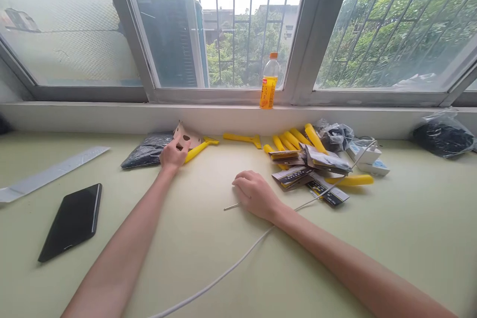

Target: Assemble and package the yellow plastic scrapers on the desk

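Observation:
At the back left, my left hand (173,154) is closed on a piece of brown cardboard (192,137) with holes in it. Close beside those fingers lies a yellow T-shaped handle (199,150). A dark plastic packet (146,150) is on the other side of the hand. My right hand (256,195) rests on the table with its fingers curled. From under it sticks out a thin metal rod (231,206); its other end is hidden by the palm. Another yellow T-shaped handle (242,138) lies by the wall.
Right of centre is a pile of yellow handles (294,139) and printed cards (298,176). A white cable (223,277) crosses under my right forearm. A black phone (72,221) and pale strip (55,173) lie left. A bottle (269,84) stands on the sill.

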The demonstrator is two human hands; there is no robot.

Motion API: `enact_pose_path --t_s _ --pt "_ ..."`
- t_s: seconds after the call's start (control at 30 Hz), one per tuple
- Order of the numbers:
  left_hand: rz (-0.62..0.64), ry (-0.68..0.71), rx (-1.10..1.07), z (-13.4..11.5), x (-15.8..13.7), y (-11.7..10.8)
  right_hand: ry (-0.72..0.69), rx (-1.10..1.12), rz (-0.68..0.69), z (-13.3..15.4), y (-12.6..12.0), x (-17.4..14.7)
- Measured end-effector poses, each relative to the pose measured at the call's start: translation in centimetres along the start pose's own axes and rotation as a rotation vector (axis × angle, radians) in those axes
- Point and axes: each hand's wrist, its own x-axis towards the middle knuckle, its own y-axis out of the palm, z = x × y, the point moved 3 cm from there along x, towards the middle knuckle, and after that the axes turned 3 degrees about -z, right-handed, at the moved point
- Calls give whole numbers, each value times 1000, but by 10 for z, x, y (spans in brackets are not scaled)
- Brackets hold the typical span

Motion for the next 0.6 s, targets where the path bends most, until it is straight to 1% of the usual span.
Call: enact_pose_path --t_s 0.1,0.17,0.23,0.37,0.43,0.5,0.6 --pt "-157 28 -57 -2 -10 -11 5 1 -3 1 0 -1" --pt "-202 94 -70 -5 -15 -14 11 2 -1 1 0 -1" --pt "-162 193 -70 -9 -19 -11 18 4 4 0 1 0" --pt "-1 399 -13 -22 -28 8 29 3 15 0 2 1" --pt "43 457 -12 -31 -33 16 28 1 17 1 2 1" --pt "89 433 -20 -39 -39 22 27 1 17 2 1 2" --pt "126 281 6 -50 -47 25 30 6 16 2 1 2"
